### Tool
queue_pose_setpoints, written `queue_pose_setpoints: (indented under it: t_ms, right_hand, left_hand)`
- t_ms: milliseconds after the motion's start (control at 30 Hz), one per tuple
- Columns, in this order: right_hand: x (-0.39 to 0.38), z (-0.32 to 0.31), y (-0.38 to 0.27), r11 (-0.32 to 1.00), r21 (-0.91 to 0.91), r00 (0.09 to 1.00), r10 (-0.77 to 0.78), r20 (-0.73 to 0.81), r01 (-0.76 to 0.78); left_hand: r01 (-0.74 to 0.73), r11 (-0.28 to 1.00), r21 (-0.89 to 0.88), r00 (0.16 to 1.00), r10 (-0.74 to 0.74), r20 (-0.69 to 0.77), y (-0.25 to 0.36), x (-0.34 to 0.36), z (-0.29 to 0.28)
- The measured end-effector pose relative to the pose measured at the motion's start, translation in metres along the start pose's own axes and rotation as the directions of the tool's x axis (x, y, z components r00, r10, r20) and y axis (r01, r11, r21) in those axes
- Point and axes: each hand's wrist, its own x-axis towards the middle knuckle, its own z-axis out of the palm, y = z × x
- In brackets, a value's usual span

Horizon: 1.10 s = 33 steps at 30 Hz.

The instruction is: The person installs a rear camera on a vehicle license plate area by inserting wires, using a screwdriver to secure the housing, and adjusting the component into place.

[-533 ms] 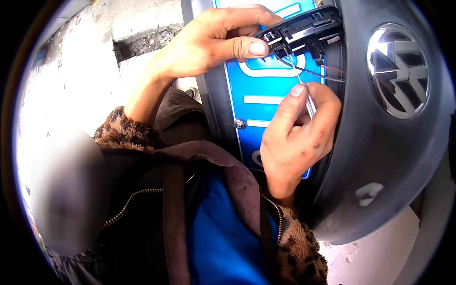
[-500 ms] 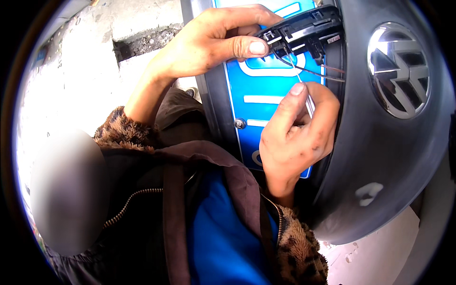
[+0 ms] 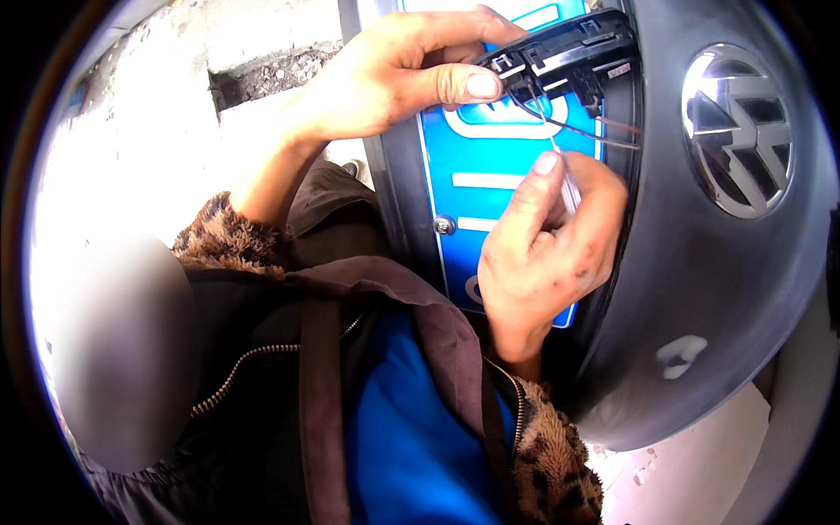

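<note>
My left hand (image 3: 398, 83) pinches the near end of a black plastic trim housing (image 3: 569, 57) between thumb and fingers. Clips and moulded slots show on the side of the housing facing me. In my closed right hand (image 3: 556, 236) is a small thin screwdriver (image 3: 570, 188) with a pale, clear-looking handle. Its narrow shaft slants up to the housing, its tip at a slot beside my left thumb; exact contact is too small to tell. Thin wires (image 3: 582, 135) run from the housing to the car's bodywork on the right. Behind both hands lies a blue licence plate (image 3: 486, 201).
A dark, curved car panel (image 3: 647, 289) fills the right side, bearing a round chrome emblem (image 3: 739, 131). A round bolt (image 3: 444, 225) sits at the plate's left edge. Pale paving (image 3: 157, 114) with a broken, gravelly gap (image 3: 276, 80) lies at the left.
The housing and my left hand sit very slightly further right in the picture, as does the car. The screwdriver's handle looks slightly turned in my right hand; both grips are kept.
</note>
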Motion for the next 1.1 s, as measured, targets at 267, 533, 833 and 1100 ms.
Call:
queue_pose_setpoints:
  t_ms: [267,533,833,1100]
  right_hand:
    - [-0.005,0.003,0.004,0.999,-0.042,0.999,0.022,-0.024,-0.023]
    - [0.012,-0.01,-0.011,0.995,-0.093,0.996,0.044,0.08,-0.037]
    - [0.011,-0.009,-0.016,0.999,-0.046,1.0,-0.004,0.009,0.004]
    - [0.02,-0.008,-0.012,0.993,-0.121,0.999,0.022,0.043,-0.016]
  left_hand:
    - [-0.035,0.992,-0.118,0.999,0.036,0.007,-0.01,0.002,0.001]
    - [0.046,0.998,-0.051,0.999,-0.047,-0.01,0.018,0.003,-0.006]
    - [0.134,0.978,-0.158,0.988,-0.143,-0.05,0.02,-0.001,-0.001]
    - [0.065,0.989,-0.13,0.996,-0.072,-0.047,0.018,0.005,0.002]
